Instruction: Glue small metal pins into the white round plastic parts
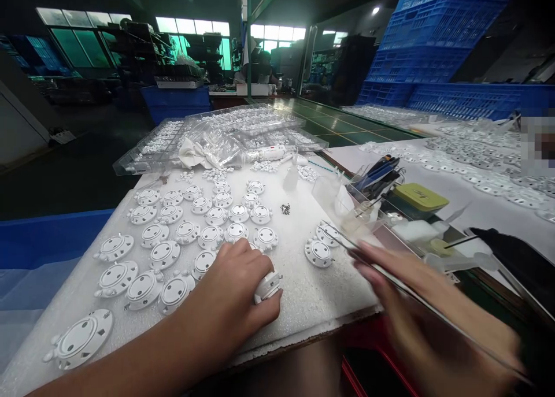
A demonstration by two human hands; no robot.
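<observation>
White foam sheet (303, 293), matt and finely grainy. On it, round white plastic discs (165, 253), smooth with a dull sheen; same plastic for the piece (267, 285) gripped in the left hand (234, 290). Thin tweezers (342, 240) in the right hand (425, 316), bright polished metal. Behind, clear glossy plastic trays (255, 119) and a crinkled, shiny bag (217, 145). Blue moulded plastic crates (433, 44), semi-matt.

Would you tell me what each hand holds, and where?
The left hand grips a white round plastic part by its edge; the blurred right hand holds a thin metal tool along its shaft.
</observation>
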